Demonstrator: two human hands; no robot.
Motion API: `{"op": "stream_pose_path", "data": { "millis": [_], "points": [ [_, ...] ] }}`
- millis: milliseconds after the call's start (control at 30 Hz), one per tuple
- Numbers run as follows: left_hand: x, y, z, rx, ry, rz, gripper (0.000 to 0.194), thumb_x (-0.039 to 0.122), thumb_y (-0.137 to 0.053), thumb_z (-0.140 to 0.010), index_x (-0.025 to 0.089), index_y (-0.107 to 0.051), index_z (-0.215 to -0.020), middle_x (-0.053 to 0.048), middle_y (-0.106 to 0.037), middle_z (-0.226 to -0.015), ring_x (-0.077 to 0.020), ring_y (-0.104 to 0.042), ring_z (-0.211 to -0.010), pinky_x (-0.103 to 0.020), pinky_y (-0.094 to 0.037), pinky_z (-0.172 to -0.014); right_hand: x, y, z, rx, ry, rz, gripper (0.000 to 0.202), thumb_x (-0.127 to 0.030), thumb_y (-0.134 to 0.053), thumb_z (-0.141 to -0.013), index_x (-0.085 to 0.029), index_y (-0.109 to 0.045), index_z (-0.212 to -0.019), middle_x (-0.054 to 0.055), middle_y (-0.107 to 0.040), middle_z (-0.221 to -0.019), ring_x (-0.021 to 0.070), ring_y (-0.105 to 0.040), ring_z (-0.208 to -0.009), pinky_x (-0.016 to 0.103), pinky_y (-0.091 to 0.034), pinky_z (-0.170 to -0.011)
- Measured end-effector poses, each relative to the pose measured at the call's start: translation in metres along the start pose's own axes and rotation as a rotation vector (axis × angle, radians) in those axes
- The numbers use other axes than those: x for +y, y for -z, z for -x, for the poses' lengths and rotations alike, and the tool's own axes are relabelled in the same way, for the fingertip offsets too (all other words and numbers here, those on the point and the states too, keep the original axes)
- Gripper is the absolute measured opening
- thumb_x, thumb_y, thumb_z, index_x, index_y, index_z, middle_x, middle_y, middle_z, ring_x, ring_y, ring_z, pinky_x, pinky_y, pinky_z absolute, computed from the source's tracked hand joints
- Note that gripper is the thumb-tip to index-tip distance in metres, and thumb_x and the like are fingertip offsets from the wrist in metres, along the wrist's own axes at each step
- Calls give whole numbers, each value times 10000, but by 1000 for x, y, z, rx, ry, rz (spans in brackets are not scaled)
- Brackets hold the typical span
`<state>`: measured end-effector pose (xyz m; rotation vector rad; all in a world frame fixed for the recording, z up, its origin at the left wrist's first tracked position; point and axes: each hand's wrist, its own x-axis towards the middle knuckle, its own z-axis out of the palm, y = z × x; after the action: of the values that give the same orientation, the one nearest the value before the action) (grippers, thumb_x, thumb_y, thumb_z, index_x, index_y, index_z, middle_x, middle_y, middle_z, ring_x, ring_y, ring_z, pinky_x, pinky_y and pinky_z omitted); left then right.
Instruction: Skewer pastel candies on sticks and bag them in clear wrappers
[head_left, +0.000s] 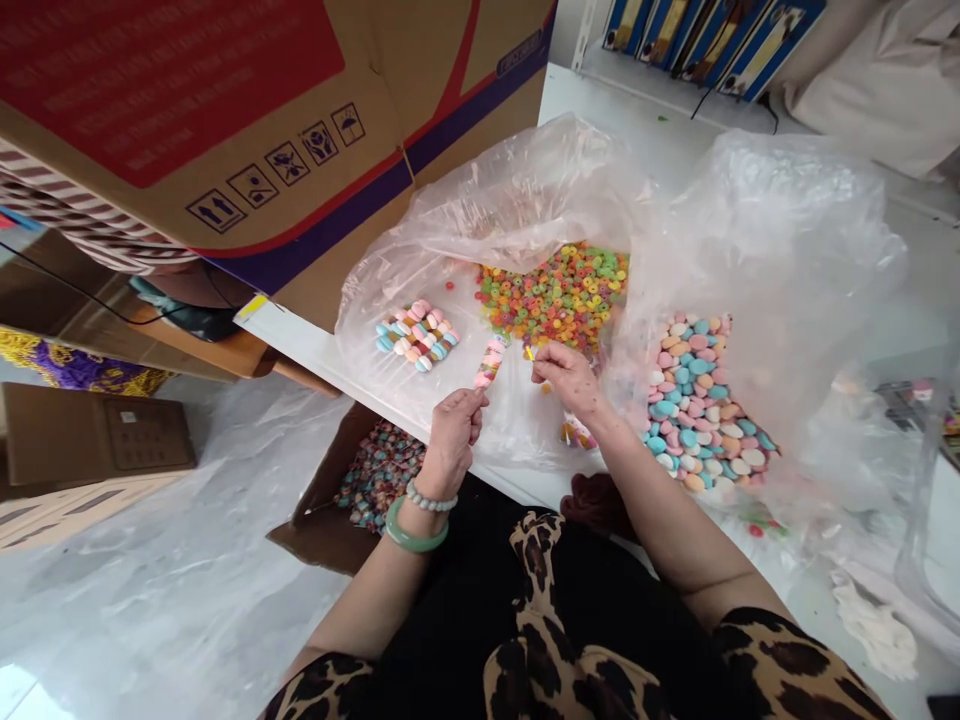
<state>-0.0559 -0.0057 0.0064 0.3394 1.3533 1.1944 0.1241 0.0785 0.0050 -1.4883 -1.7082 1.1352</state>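
My left hand [454,428] is closed in a pinch on the lower end of a small pink-printed candy packet [491,362], which points away from me. Just to the right, my right hand [568,378] pinches a tiny yellow strip [531,353] between thumb and fingertips. Beyond both hands lies a heap of ring-shaped gummy candies [559,295] in orange, green, yellow and red. A cluster of pastel, pebble-like candies [417,335] rests left of the packet. Under my right forearm, some more printed packets [577,432] are partly hidden.
Clear plastic sheeting [525,175] covers much of the white table. To the right, a pile of pastel candies [697,400] lies on it. A large carton [300,130] stands at the back left. Below the table edge, an open box [319,500] holds many small wrapped pieces [382,470].
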Motion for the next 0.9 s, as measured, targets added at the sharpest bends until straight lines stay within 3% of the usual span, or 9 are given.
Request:
{"op": "stream_pose_path", "data": {
  "millis": [133,267,433,600,767,900],
  "points": [
    [-4,-2,1,-12,72,-15,285,392,-748,-651,159,-585,-642,72,-414,-442,-28,-276,-328,-176,-141,-331,-7,-8,11,-10,-8,-3,107,-253,-508,-752,-218,-542,-657,-25,-568,-644,145,-521,-662,266,-410,-669],
    [-7,-7,2,-16,83,-34,266,360,-736,-638,158,-567,-599,84,-378,-403,-16,-226,-304,-181,-101,-331,-23,-30,32,-166,58,-124,119,-262,-495,-791,-225,-608,-793,-25,-615,-712,141,-555,-671,259,-440,-671],
    [-11,-12,5,-144,22,-52,343,449,-751,-629,140,-611,-681,85,-406,-432,-20,-259,-323,-179,-132,-346,-26,-48,46,-18,114,130,171,-239,-458,-871,-240,-628,-847,-1,-677,-791,164,-624,-769,281,-441,-758],
    [-15,-10,2,-112,-28,-32,360,471,-737,-653,149,-575,-673,84,-415,-447,-25,-276,-343,-179,-155,-356,-19,-44,46,-92,253,84,214,-264,-433,-907,-222,-638,-863,23,-685,-829,166,-628,-764,281,-448,-750],
    [-19,-10,-3,-60,-67,-34,334,461,-704,-710,147,-593,-713,93,-384,-452,-33,-271,-353,-190,-156,-366,-16,-42,50,8,144,51,158,-228,-493,-831,-221,-638,-767,2,-654,-744,155,-602,-724,267,-446,-715],
    [-25,-13,-2,-92,-142,-41,357,478,-713,-726,158,-558,-687,96,-375,-460,-34,-258,-375,-199,-163,-385,-17,-45,51,-2,85,11,155,-257,-503,-814,-222,-628,-729,-13,-626,-696,144,-583,-671,270,-447,-687]
  ]
}}
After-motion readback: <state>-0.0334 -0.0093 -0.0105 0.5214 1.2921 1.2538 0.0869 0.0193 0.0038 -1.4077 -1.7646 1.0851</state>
